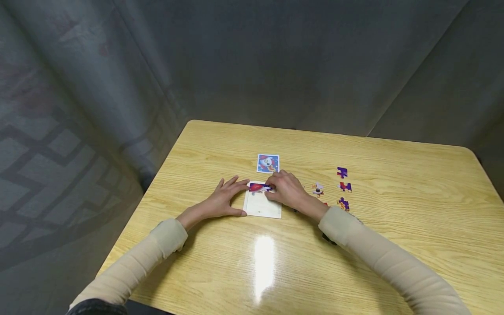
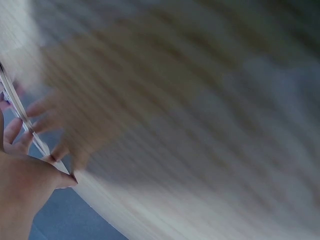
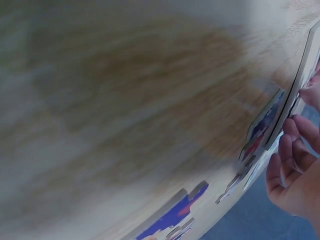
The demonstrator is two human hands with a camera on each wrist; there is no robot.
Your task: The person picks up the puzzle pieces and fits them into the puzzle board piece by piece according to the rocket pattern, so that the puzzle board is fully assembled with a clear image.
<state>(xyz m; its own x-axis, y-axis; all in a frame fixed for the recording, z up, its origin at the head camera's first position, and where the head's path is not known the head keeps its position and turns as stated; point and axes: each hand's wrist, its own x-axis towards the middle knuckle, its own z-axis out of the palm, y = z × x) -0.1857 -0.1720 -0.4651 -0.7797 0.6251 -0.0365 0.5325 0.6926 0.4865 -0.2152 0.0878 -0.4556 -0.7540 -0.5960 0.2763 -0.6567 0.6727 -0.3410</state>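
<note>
In the head view, a white square puzzle tray [image 1: 263,210] lies flat on the table. A red and purple puzzle piece [image 1: 257,187] sits in its upper left corner. My left hand [image 1: 220,201] is spread at the tray's left side, thumb at the lower corner and fingertips near the upper one. Over the tray's upper right, my right hand [image 1: 289,190] pinches a small purple puzzle piece [image 1: 269,188], mostly hidden by the fingers. The left wrist view has the left thumb [image 2: 62,179] against the tray's edge.
Behind the tray lies a square picture card [image 1: 268,163] with a rocket. Several loose pieces, among them a purple one [image 1: 342,172] and a white one [image 1: 317,189], lie to the right; some are partly behind the right arm. Grey curtains [image 1: 275,65] hang beyond the wooden table [image 1: 220,262].
</note>
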